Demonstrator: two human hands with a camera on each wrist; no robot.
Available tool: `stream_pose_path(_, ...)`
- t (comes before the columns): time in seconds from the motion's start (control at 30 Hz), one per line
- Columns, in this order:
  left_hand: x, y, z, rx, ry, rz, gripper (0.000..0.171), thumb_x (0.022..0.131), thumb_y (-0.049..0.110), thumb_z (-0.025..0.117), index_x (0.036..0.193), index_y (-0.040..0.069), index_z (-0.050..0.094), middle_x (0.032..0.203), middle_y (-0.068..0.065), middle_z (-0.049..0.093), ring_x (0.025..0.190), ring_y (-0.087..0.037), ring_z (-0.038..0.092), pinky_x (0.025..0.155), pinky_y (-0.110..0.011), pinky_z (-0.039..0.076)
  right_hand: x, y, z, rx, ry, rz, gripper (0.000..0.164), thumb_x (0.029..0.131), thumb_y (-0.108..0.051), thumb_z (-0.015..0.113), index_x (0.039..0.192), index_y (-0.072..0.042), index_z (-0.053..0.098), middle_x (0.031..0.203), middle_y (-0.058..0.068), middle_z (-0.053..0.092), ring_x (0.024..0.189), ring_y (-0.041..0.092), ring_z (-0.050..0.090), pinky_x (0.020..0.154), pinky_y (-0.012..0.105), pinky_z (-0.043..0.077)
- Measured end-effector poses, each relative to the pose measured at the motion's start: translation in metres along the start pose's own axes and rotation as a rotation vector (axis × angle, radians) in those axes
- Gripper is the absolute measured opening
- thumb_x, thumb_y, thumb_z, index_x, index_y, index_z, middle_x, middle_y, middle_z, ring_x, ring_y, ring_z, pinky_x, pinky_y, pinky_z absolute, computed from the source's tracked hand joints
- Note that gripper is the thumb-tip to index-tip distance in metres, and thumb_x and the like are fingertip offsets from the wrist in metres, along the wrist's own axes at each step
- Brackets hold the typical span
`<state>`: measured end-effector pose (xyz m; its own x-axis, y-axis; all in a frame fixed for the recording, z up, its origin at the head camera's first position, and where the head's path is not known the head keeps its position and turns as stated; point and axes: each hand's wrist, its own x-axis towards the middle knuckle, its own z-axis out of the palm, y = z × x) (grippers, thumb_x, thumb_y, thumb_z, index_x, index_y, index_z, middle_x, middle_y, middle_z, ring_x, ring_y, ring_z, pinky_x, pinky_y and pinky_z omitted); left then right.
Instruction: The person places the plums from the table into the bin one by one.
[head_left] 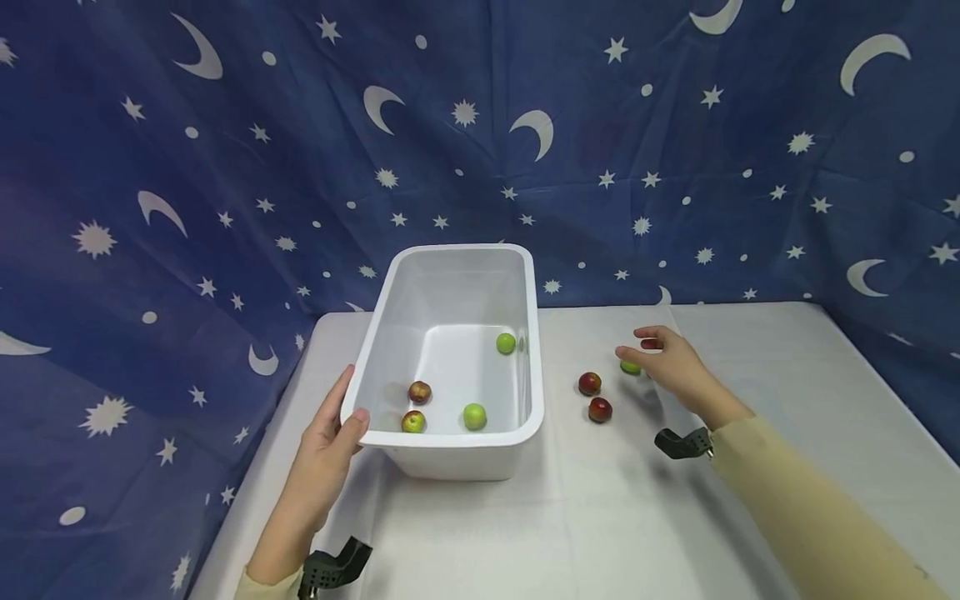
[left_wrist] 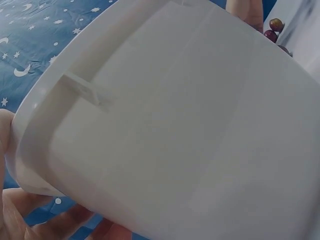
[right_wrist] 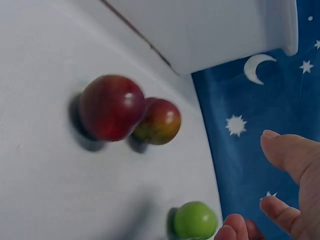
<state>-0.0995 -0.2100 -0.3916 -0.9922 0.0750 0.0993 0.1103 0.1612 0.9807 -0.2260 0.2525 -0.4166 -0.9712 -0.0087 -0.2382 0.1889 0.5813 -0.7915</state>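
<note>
My left hand (head_left: 321, 458) grips the near-left corner of a white plastic bin (head_left: 528, 421), thumb over the rim and fingers beneath it. Inside the bin lie a green fruit (head_left: 475, 417), another green one (head_left: 506, 343) and two red-brown ones, one of them part green (head_left: 413, 422). Above the table on the right, my right hand (head_left: 678, 371) is spread with nothing between thumb and fingers. Just past its fingertips a small green fruit (right_wrist: 195, 220) sits on the table, partly covered by the hand in the head view. Two shiny red fruits (head_left: 589, 383) (right_wrist: 112, 107) lie between that hand and the bin.
A white cloth covers the table (head_left: 795, 383). Behind it and along the left side hangs a dark blue curtain (head_left: 600, 217) with white moons and stars. The bin stands at the left part of the table, its far end close to the curtain.
</note>
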Motion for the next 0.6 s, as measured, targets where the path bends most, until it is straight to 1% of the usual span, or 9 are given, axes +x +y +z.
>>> stream_pose_path(0.17, 0.000, -0.001, 0.001, -0.014, -0.004, 0.003, 0.058, 0.104, 0.027, 0.047, 0.154, 0.036, 0.019, 0.159, -0.001, 0.014, 0.135, -0.033, 0.031, 0.089, -0.021, 0.046, 0.004, 0.015, 0.002, 0.013, -0.023, 0.008, 0.090, 0.087, -0.055, 0.065, 0.150, -0.004, 0.027, 0.149, 0.028, 0.027, 0.130, 0.042, 0.035, 0.104, 0.058, 0.032)
stream_pose_path(0.27, -0.001, -0.001, 0.002, -0.014, -0.004, 0.005, 0.057, 0.104, 0.027, 0.046, 0.154, 0.036, 0.020, 0.159, 0.000, 0.014, 0.136, -0.031, 0.030, 0.090, -0.021, 0.046, 0.006, 0.019, 0.003, 0.019, -0.029, 0.022, 0.088, 0.088, -0.052, 0.066, 0.150, -0.004, 0.026, 0.149, 0.029, 0.026, 0.129, 0.042, 0.036, 0.103, 0.058, 0.032)
stream_pose_path(0.47, 0.000, -0.001, 0.001, 0.007, 0.003, 0.007, 0.057, 0.104, 0.027, 0.046, 0.154, 0.037, 0.020, 0.159, -0.001, 0.015, 0.135, -0.030, 0.032, 0.089, -0.020, 0.046, 0.009, 0.021, 0.007, 0.014, -0.022, 0.057, 0.090, 0.087, -0.052, 0.067, 0.151, -0.004, 0.026, 0.149, 0.030, 0.024, 0.129, 0.043, 0.035, 0.103, 0.058, 0.032)
stream_pose_path(0.6, -0.001, 0.000, 0.000, 0.007, 0.009, 0.011, 0.057, 0.104, 0.025, 0.046, 0.154, 0.036, 0.020, 0.159, -0.001, 0.016, 0.134, -0.031, 0.032, 0.089, -0.021, 0.046, 0.010, 0.022, 0.010, 0.019, -0.014, 0.065, 0.088, 0.088, -0.049, 0.067, 0.151, -0.004, 0.025, 0.149, 0.031, 0.023, 0.129, 0.045, 0.035, 0.103, 0.059, 0.032)
